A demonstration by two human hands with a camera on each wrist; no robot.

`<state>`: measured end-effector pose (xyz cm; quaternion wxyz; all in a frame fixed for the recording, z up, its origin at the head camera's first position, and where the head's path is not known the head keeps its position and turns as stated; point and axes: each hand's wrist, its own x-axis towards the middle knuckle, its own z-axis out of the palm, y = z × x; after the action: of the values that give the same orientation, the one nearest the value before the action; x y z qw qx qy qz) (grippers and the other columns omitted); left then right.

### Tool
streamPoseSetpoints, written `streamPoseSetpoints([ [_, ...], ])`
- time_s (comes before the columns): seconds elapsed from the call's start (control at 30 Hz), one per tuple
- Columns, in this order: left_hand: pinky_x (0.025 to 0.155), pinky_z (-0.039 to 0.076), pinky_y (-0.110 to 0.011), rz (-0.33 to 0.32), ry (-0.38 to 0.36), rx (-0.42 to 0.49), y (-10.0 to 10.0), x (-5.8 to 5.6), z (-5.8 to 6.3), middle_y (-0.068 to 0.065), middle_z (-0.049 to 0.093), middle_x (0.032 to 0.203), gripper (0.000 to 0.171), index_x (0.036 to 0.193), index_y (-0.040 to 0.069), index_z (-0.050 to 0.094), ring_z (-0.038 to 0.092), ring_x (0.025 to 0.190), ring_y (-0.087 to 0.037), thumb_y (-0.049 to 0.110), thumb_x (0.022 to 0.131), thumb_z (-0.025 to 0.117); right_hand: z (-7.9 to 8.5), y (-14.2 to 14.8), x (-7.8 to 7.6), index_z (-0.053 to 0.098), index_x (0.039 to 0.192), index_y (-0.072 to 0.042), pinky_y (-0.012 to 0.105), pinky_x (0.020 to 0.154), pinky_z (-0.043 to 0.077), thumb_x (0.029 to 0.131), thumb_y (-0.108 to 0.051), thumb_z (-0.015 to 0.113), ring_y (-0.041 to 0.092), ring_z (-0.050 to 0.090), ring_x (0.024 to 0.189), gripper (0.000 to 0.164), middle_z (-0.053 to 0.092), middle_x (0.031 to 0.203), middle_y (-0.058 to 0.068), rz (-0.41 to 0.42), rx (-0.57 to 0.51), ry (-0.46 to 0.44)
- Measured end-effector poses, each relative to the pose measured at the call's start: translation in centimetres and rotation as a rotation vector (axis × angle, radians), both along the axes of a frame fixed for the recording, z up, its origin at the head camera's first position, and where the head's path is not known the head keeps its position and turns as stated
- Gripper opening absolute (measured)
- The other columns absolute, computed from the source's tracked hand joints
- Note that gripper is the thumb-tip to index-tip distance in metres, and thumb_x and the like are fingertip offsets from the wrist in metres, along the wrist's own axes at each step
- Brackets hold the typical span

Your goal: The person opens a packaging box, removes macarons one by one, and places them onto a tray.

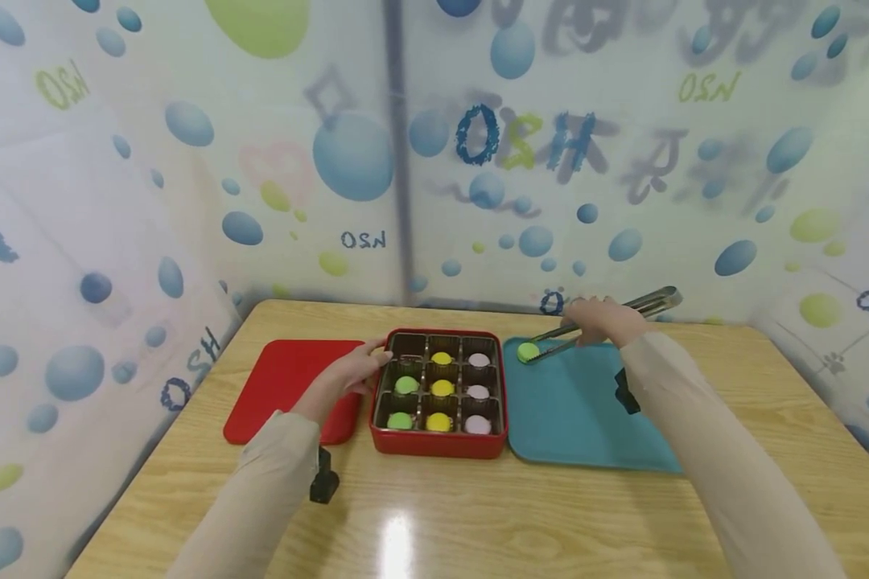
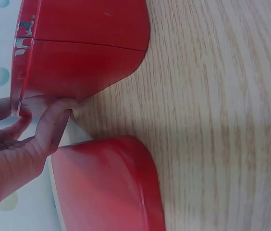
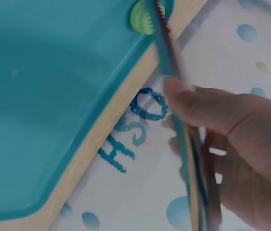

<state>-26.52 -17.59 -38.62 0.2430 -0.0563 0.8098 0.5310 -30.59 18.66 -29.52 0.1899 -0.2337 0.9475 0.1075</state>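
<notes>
Left hand (image 1: 358,368): you pinch the rim of the box (image 1: 438,444) on its left side.
Right hand (image 1: 599,319): you grip the tongs (image 1: 655,301), tips astride a green macaron (image 1: 528,352); whether they squeeze it, you cannot tell.
Green macaron: at the far left corner of the tray (image 1: 579,426).
Box: between lid (image 1: 290,386) and tray; columns hold two green, three yellow, three pale macarons.

White wall covering (image 1: 445,221) with blue and green dots (image 1: 353,157), wood-grain table (image 1: 521,519), bright glare (image 1: 396,547) on the wood
</notes>
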Motion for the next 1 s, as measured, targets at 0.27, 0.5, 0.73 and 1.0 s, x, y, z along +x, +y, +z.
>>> streamPoseSetpoints([
  [0.27,0.097,0.039,-0.054,0.0,-0.016,-0.012,0.2,0.0,-0.2,-0.022,0.018,0.147,0.055,0.148,0.014,0.01,0.027,0.133,-0.038,0.026,0.1,0.035,0.4,0.8,1.1,0.047,0.131,-0.002,0.062,0.097,0.03,0.087,-0.013,0.061,0.049,0.032,0.126,0.047,0.037,0.138,0.029,0.021,-0.09,0.002],
  [0.5,0.094,0.042,-0.053,-0.006,-0.009,-0.01,0.2,0.1,0.0,-0.024,0.018,0.147,0.056,0.148,0.015,0.008,0.03,0.131,-0.039,0.026,0.1,0.034,0.6,0.0,1.1,0.045,0.133,-0.002,0.051,0.087,0.044,0.086,-0.012,0.062,0.041,0.048,0.113,0.051,0.05,0.126,0.025,0.108,-0.206,0.058],
  [0.73,0.095,0.04,-0.054,-0.003,-0.013,0.001,-0.1,-0.1,0.0,-0.023,0.021,0.146,0.055,0.148,0.013,0.008,0.031,0.131,-0.039,0.025,0.1,0.033,1.0,-3.3,1.6,0.048,0.132,-0.007,0.047,0.088,0.045,0.084,-0.015,0.065,0.036,0.052,0.109,0.052,0.055,0.121,0.021,0.206,-0.259,0.119],
  [1.0,0.094,0.042,-0.053,0.001,-0.005,-0.012,0.2,-0.1,0.0,-0.022,0.022,0.146,0.054,0.147,0.013,0.012,0.032,0.13,-0.039,0.026,0.1,0.035,1.3,-7.7,2.2,0.054,0.129,-0.014,0.034,0.072,0.046,0.082,-0.018,0.068,0.02,0.053,0.085,0.049,0.058,0.102,0.01,0.316,-0.26,0.098],
])
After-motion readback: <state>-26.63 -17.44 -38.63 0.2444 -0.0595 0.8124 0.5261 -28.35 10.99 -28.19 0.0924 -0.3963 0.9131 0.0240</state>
